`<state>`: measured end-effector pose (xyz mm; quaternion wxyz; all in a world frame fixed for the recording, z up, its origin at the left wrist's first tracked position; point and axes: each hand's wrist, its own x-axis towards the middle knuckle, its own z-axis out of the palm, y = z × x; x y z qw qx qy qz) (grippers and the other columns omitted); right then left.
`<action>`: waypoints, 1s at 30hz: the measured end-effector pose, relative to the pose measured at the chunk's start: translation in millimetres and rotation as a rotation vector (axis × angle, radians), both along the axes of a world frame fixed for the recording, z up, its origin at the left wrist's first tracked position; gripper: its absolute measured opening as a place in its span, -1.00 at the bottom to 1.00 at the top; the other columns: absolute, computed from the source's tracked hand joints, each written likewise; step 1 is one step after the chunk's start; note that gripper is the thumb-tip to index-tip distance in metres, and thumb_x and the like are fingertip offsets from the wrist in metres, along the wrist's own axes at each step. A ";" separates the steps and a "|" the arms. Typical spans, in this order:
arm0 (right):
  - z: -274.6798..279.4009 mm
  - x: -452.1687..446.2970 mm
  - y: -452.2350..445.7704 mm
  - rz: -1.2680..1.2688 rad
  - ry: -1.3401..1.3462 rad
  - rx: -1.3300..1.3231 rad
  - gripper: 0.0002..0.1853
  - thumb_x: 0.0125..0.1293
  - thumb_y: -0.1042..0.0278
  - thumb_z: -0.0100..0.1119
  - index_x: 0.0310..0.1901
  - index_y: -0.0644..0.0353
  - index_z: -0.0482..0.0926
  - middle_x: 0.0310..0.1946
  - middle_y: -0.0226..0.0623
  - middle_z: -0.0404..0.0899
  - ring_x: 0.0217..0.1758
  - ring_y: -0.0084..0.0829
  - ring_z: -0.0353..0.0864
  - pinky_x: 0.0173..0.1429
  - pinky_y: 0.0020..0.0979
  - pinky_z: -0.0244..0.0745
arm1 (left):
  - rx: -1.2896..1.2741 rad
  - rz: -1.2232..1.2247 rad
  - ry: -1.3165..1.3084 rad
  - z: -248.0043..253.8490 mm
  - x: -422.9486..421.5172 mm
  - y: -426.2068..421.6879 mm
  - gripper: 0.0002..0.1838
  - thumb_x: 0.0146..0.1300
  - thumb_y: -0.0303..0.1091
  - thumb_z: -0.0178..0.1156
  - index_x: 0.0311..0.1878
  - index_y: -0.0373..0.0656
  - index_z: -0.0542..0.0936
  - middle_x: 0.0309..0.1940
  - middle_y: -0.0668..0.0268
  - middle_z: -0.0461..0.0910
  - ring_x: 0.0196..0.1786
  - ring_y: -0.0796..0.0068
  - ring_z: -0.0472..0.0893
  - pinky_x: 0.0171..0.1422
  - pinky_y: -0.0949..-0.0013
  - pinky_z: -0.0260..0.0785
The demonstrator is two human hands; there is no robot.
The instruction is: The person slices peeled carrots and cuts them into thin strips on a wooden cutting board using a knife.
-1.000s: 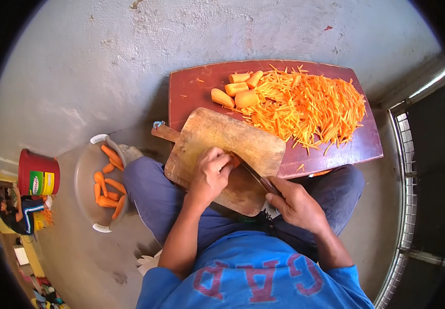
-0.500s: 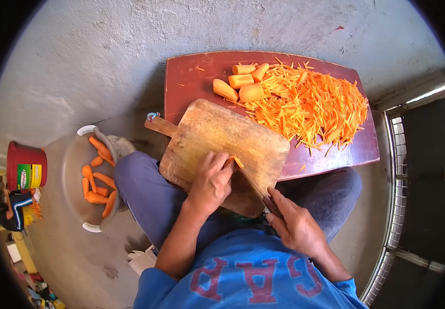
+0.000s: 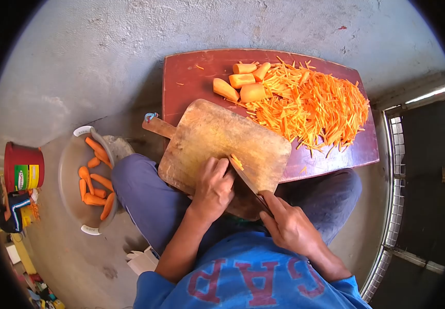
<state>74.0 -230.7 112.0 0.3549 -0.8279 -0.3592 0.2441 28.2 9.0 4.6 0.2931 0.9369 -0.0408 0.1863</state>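
Observation:
My left hand (image 3: 214,188) presses down on the wooden cutting board (image 3: 222,129), its fingers curled closed over a carrot piece mostly hidden under them. Thin carrot strips (image 3: 237,162) lie at the knife's tip, just right of those fingertips. My right hand (image 3: 292,224) is wrapped around the handle of a knife (image 3: 247,178), whose blade slants up and left across the board close to my left fingers. The board rests tilted over my lap and the table's near edge. Beyond it are a large heap of shredded carrot (image 3: 315,105) and several thick carrot chunks (image 3: 241,80).
A red-brown table (image 3: 191,77) stands against the wall. At left, a grey basin (image 3: 70,190) holds several peeled carrots (image 3: 95,198). Farther left are a red bucket (image 3: 14,165) and another person (image 3: 14,211). A dark door with a metal grille (image 3: 395,180) is at right.
The knife and my right hand have shifted slightly up and left. Carrot strips now lie separated along the blade's right side. My left hand stays nearly in place.

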 end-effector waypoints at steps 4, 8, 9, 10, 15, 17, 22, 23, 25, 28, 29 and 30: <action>-13.7 8.6 16.7 0.011 -0.020 -0.006 -0.43 0.68 0.44 0.33 0.59 0.38 0.40 0.05 0.37 0.78 -0.05 0.44 0.84 -0.02 0.23 0.78 | -0.023 -0.014 -0.008 -5.2 -0.2 -0.2 -0.81 0.04 -0.54 0.43 -0.23 -0.34 0.71 -0.04 -0.01 0.61 0.07 -0.15 0.59 0.23 -0.18 0.52; 6.9 2.5 6.3 0.020 0.046 -0.028 -0.45 0.69 0.44 0.32 0.58 0.39 0.41 0.05 0.40 0.79 -0.04 0.45 0.84 -0.01 0.23 0.78 | -0.066 -0.034 -0.005 -6.9 -1.8 2.9 -0.82 0.04 -0.55 0.43 -0.27 -0.34 0.69 0.02 -0.05 0.64 0.08 -0.19 0.59 0.23 -0.20 0.52; 4.9 3.3 7.1 0.015 0.049 -0.011 -0.44 0.69 0.44 0.32 0.58 0.40 0.41 0.05 0.40 0.79 -0.04 0.45 0.84 -0.01 0.23 0.78 | -0.064 -0.026 -0.003 -7.4 -2.5 2.2 -0.82 0.04 -0.55 0.43 -0.26 -0.35 0.69 0.02 -0.06 0.64 0.09 -0.19 0.59 0.24 -0.21 0.52; 0.6 4.1 8.8 0.009 0.052 0.008 -0.44 0.69 0.43 0.32 0.58 0.41 0.41 0.05 0.40 0.79 -0.03 0.45 0.84 -0.01 0.23 0.79 | -0.061 -0.021 -0.001 -7.1 -3.0 1.7 -0.82 0.03 -0.55 0.44 -0.26 -0.35 0.69 0.03 -0.06 0.64 0.09 -0.20 0.59 0.25 -0.21 0.52; -16.2 6.8 22.2 -0.032 0.034 0.025 -0.49 0.68 0.49 0.30 0.55 0.37 0.45 0.03 0.30 0.78 0.02 0.44 0.83 0.04 0.20 0.74 | -0.037 -0.015 0.029 -2.8 -6.9 0.0 -0.80 0.02 -0.56 0.45 -0.26 -0.35 0.69 0.06 -0.07 0.64 0.14 -0.20 0.59 0.30 -0.23 0.52; -0.3 7.4 17.8 -0.031 0.082 -0.012 -0.49 0.68 0.48 0.32 0.55 0.37 0.46 0.04 0.32 0.78 0.03 0.44 0.83 0.05 0.20 0.74 | -0.048 -0.013 0.000 -5.0 -6.2 0.2 -0.79 0.00 -0.55 0.46 -0.27 -0.34 0.68 0.08 -0.07 0.64 0.15 -0.20 0.59 0.31 -0.23 0.52; -14.2 6.4 19.6 -0.006 0.028 0.028 -0.40 0.69 0.40 0.33 0.60 0.46 0.39 0.00 0.44 0.79 -0.02 0.47 0.83 -0.01 0.25 0.76 | -0.027 0.019 0.059 -2.1 -10.5 -2.0 -0.73 0.02 -0.56 0.46 -0.15 -0.33 0.74 0.04 -0.01 0.63 0.12 -0.16 0.58 0.25 -0.20 0.50; -19.1 8.7 24.0 -0.017 0.020 0.060 -0.40 0.69 0.41 0.34 0.60 0.46 0.39 0.00 0.44 0.79 -0.02 0.47 0.83 -0.02 0.26 0.76 | -0.005 0.039 0.076 0.5 -10.5 -2.8 -0.72 0.02 -0.56 0.46 -0.14 -0.33 0.75 0.03 0.01 0.63 0.10 -0.16 0.58 0.24 -0.19 0.50; -15.0 11.1 26.2 -0.022 0.053 0.021 -0.45 0.67 0.45 0.33 0.58 0.37 0.43 0.05 0.37 0.79 0.04 0.46 0.83 0.05 0.22 0.76 | -0.005 0.082 0.047 -0.5 -10.7 -1.1 -0.72 0.02 -0.56 0.46 -0.13 -0.32 0.75 -0.01 0.03 0.62 0.08 -0.15 0.58 0.21 -0.19 0.49; -0.5 6.1 18.9 -0.023 0.096 -0.058 -0.46 0.66 0.48 0.34 0.57 0.33 0.46 0.09 0.35 0.79 0.08 0.45 0.83 0.09 0.21 0.76 | -0.004 0.101 -0.012 -2.1 -8.6 2.1 -0.74 0.03 -0.55 0.46 -0.15 -0.31 0.74 -0.06 0.05 0.60 0.03 -0.14 0.58 0.17 -0.18 0.48; 2.9 4.8 15.2 -0.017 0.110 -0.094 -0.45 0.66 0.48 0.35 0.57 0.34 0.46 0.09 0.35 0.79 0.08 0.45 0.83 0.09 0.20 0.77 | -0.008 0.106 -0.033 -3.3 -8.1 0.8 -0.76 0.04 -0.55 0.45 -0.17 -0.30 0.74 -0.08 0.05 0.59 0.02 -0.14 0.57 0.16 -0.18 0.48; 0.4 4.5 17.0 -0.020 0.103 -0.074 -0.46 0.66 0.48 0.35 0.56 0.34 0.46 0.09 0.34 0.79 0.08 0.44 0.83 0.08 0.20 0.77 | -0.030 0.110 -0.033 -5.5 -8.1 0.3 -0.76 0.04 -0.55 0.44 -0.16 -0.31 0.74 -0.09 0.05 0.58 0.01 -0.14 0.57 0.16 -0.18 0.48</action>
